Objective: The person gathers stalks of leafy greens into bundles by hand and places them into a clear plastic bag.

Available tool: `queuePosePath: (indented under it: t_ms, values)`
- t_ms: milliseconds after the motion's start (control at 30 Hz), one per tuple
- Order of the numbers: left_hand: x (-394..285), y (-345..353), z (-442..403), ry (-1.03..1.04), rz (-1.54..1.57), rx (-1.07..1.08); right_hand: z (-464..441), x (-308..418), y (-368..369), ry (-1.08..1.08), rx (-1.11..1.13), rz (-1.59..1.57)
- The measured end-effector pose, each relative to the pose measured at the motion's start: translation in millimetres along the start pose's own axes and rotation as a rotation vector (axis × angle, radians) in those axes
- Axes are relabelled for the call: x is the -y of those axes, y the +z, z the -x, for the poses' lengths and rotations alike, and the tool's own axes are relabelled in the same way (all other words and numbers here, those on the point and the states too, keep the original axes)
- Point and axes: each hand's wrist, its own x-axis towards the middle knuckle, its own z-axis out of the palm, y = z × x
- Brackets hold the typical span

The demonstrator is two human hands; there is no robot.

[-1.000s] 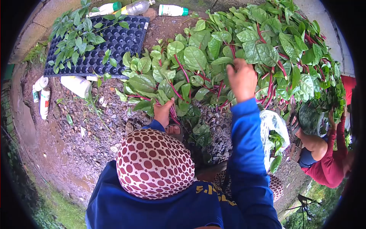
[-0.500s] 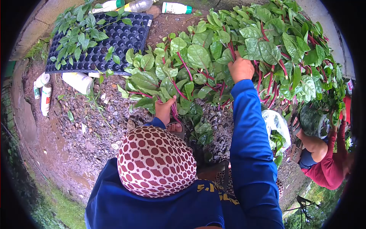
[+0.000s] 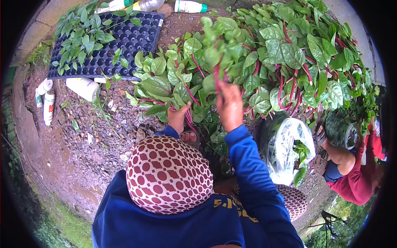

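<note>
While your left hand (image 3: 178,120) is closed around one bunch of red stems (image 3: 189,118) at the near edge of the big leafy pile (image 3: 281,53), your right hand (image 3: 230,103) pinches a blurry leafy bunch (image 3: 219,60) over that pile, fingers nearly shut. You have one black tray (image 3: 128,41) and one clear bag (image 3: 289,144); one other person (image 3: 355,177) squats at the right.

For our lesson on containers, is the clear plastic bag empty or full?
Not empty: green leaves show inside the plastic bag. How full, I cannot tell.
</note>
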Motion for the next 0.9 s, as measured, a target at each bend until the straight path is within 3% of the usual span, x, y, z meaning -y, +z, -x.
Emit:
queuePosePath:
  t_ms: [233, 333, 367, 467, 500, 600, 800, 833, 900]
  values:
    - [-0.6, 2.0, -0.5, -0.012, 0.102, 0.030, 62.8, -30.7, 30.0, -0.051, 0.405, -0.009]
    - [-0.4, 0.4, -0.4, -0.033, 0.058, 0.022, 49.0, -42.9, 26.2, 0.000, 0.211, -0.144]
    - [-1.4, 0.7, 1.0, -0.041, 0.047, 0.020, 47.1, -49.5, 27.6, 0.354, 0.272, -0.326]
    - [-4.2, -4.4, 4.3, -0.052, 0.028, 0.034, 33.9, -47.3, 51.7, 0.741, 0.270, -0.526]
    - [-2.9, -5.7, 2.8, -0.052, 0.020, 0.042, 31.5, -50.7, 67.0, 0.762, 0.298, -0.525]
    - [6.9, -14.3, -7.0, -0.009, -0.009, 0.121, 9.4, -30.2, 84.4, 0.742, 0.374, -0.167]
    - [-5.9, -18.8, -2.9, 0.003, -0.151, 0.167, 10.2, -9.0, 101.1, 0.552, 0.568, -0.248]
    - [-6.1, -18.1, -2.8, -0.002, -0.095, 0.160, 15.4, -10.3, 104.3, 0.494, 0.469, -0.276]
    - [-14.8, -13.3, 3.2, 0.030, -0.174, 0.107, 29.3, -16.8, 95.1, 0.451, 0.530, -0.287]
